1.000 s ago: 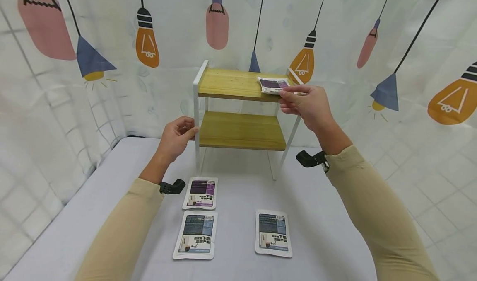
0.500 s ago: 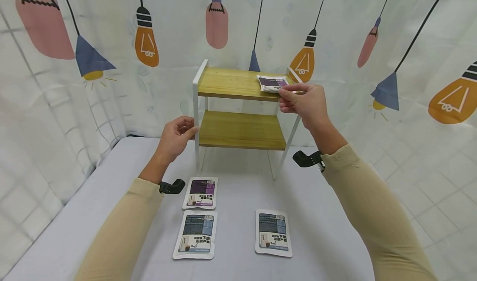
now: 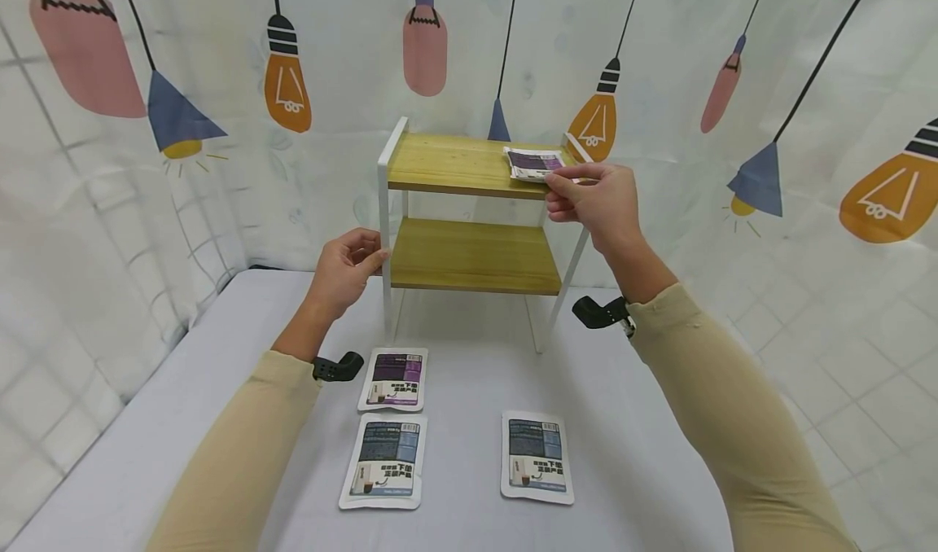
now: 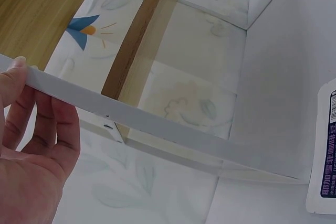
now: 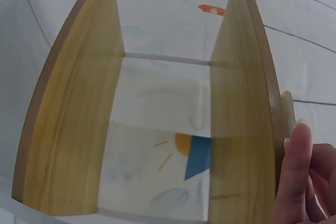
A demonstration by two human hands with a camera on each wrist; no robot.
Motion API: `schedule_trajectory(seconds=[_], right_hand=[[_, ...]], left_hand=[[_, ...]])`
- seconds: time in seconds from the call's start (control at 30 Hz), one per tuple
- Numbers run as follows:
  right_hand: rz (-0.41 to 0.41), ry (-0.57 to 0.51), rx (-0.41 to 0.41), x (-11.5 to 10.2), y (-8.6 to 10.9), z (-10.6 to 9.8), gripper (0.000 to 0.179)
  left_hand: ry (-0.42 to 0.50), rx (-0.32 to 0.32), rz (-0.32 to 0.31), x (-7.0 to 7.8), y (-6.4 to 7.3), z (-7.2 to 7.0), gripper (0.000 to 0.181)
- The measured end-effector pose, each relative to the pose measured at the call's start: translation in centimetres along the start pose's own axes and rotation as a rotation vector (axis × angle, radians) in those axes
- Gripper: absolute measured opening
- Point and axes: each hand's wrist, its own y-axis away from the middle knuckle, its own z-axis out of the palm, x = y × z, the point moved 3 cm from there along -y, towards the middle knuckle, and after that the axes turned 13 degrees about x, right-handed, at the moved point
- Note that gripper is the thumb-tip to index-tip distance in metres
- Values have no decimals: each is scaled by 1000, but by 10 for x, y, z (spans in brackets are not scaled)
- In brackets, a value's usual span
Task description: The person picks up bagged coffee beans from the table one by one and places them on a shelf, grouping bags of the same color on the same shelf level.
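Observation:
A small two-tier shelf (image 3: 469,252) with wooden boards and a white metal frame stands on the table. My left hand (image 3: 348,267) holds the shelf's left front post (image 4: 126,109), thumb on one side and fingers behind it. On the right part of the top board (image 3: 447,159) lies a purple-labelled packet (image 3: 533,162). My right hand (image 3: 597,202) pinches its near right corner between thumb and fingers. In the right wrist view, only a sliver of the packet (image 5: 287,109) shows above the thumb.
Another purple-labelled packet (image 3: 394,379) lies in front of the shelf's left leg. Nearer are two blue-labelled packets, one on the left (image 3: 384,461) and one on the right (image 3: 537,457). A lamp-printed curtain (image 3: 352,63) hangs behind the white-covered table (image 3: 462,389).
My right hand and forearm have shifted very slightly left, still at the packet's corner. The left hand stays on the post, and the packets on the table have not moved.

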Motion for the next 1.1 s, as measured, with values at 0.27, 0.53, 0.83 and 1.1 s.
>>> schedule_trajectory(seconds=[0.27, 0.53, 0.83, 1.1], right_hand=[[-88, -29, 6, 7, 7, -7, 38], [-92, -83, -4, 22, 19, -19, 41], [-64, -23, -42, 48, 46, -26, 44], [-87, 74, -77, 90, 82, -37, 45]], left_hand=[[-16, 0, -7, -1, 1, 0, 30], [-25, 2, -9, 0, 1, -1, 32], [-6, 3, -2, 2, 1, -4, 33], [-4, 6, 8, -2, 0, -2, 31]])
